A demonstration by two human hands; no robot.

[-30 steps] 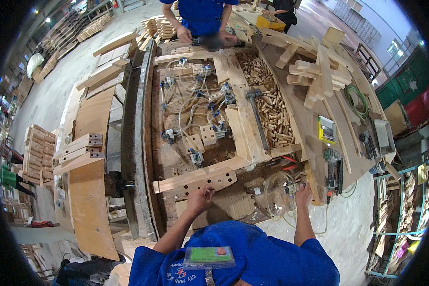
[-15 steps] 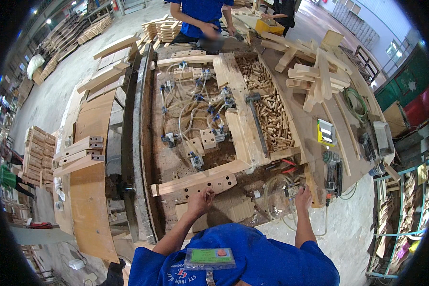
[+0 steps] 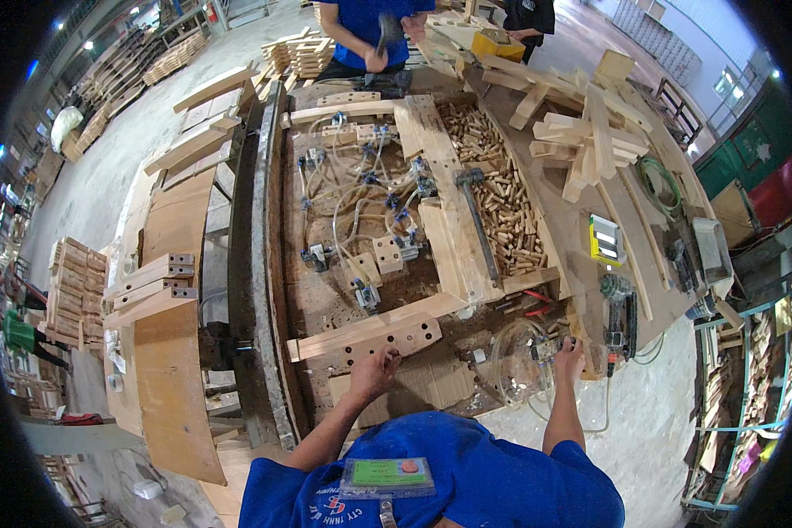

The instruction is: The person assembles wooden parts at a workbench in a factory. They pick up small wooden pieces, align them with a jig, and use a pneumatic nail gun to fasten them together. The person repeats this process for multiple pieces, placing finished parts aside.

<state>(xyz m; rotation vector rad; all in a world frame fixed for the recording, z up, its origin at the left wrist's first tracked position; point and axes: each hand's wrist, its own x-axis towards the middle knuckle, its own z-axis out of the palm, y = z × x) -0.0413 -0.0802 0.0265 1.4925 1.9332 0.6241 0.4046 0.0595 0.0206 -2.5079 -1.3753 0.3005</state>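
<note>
My left hand (image 3: 376,373) is at the near edge of a pale wooden block with drilled holes (image 3: 393,341). Its fingers are drawn together at the block; anything between them is too small to make out. To the right, my right hand (image 3: 569,361) is closed beside a small metal air valve (image 3: 543,350) with clear hoses (image 3: 499,361). Whatever its fingers hold is hidden. Behind the drilled block lies a long wooden rail (image 3: 374,327). A cardboard sheet (image 3: 431,384) lies under and beside my left hand.
Tubes and clamps (image 3: 361,211) fill the bench frame. A hammer (image 3: 477,216) lies beside many wooden dowels (image 3: 506,207). An air-powered tool (image 3: 619,312) and stacked wood pieces (image 3: 581,141) are at the right. Across the bench, a co-worker's hand (image 3: 376,60) grips a hammer (image 3: 387,33).
The co-worker's hammer has risen from the far end of the bench. My right hand has shifted slightly; my left stays at the drilled block. The whole view has moved a little.
</note>
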